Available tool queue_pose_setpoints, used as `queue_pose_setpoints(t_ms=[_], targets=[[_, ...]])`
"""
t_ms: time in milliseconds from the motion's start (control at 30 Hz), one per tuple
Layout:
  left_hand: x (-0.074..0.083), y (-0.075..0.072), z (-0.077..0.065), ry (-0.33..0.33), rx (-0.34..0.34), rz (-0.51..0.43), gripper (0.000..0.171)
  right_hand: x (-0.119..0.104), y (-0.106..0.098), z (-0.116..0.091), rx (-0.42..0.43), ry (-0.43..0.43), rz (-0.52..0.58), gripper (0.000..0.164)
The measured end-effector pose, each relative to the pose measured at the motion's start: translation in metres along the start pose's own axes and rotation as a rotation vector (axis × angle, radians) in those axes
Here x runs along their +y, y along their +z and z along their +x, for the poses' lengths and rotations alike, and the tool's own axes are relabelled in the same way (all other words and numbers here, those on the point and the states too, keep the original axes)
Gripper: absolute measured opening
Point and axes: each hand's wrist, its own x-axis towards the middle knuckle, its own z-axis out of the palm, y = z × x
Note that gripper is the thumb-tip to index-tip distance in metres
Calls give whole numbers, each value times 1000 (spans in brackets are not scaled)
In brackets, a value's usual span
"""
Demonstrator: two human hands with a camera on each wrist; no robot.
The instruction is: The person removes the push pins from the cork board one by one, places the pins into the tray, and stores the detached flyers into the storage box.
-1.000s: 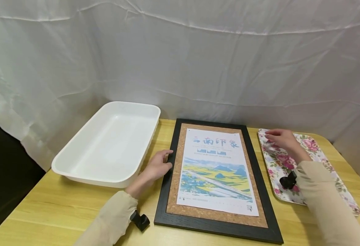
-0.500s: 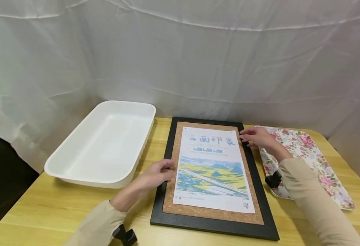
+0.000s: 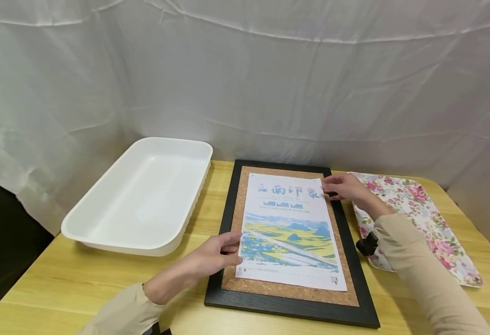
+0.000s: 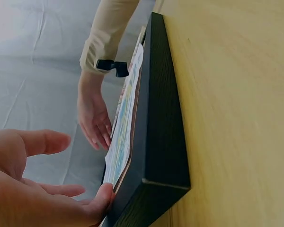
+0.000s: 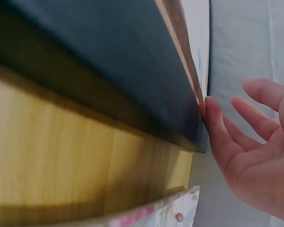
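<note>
A printed poster [image 3: 291, 232] with blue Chinese lettering and a yellow-blue landscape lies on a cork board [image 3: 291, 292] in a black frame [image 3: 295, 313]. Small dark pins show at its two top corners. My left hand [image 3: 211, 256] reaches over the frame's left side, fingertips at the poster's lower left edge. In the left wrist view one finger touches the board's edge while the thumb stands apart. My right hand [image 3: 347, 188] has its fingers at the poster's upper right edge. The right wrist view shows a fingertip touching the board where cork meets frame. Neither hand grips anything.
Left of the frame stands a deep white plastic tray [image 3: 140, 195]. A floral tray [image 3: 441, 232] lies on the right, partly under my right forearm. On it a small round pin [image 5: 179, 217] shows in the right wrist view. A grey curtain [image 3: 245, 83] hangs behind the table.
My right hand has moved left from the floral tray to the poster's upper right edge. My left hand has slid nearer along the frame's left side, onto the poster's lower left edge.
</note>
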Motion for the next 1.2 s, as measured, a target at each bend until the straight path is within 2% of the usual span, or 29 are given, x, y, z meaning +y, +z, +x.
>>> queue_pose_setpoints(t_ms=[133,300,567,667,1000,1200], targets=[[-1,2,0,8,-15,13,65,-1,1,1,-11,22,87,50],[-3,7,0,21,38,-40,66,1,2,2,-29,51,173,56],[-4,26,4,47,160,-376,65,6,4,5,-5,50,89,60],[-4,31,5,34,180,-429,68,5,6,7,-9,55,73,61],[-8,41,7,7,162,-439,60,-1,9,6,-31,71,35,64],[-10,39,5,-9,157,-419,61,-1,9,8,-36,80,15,65]])
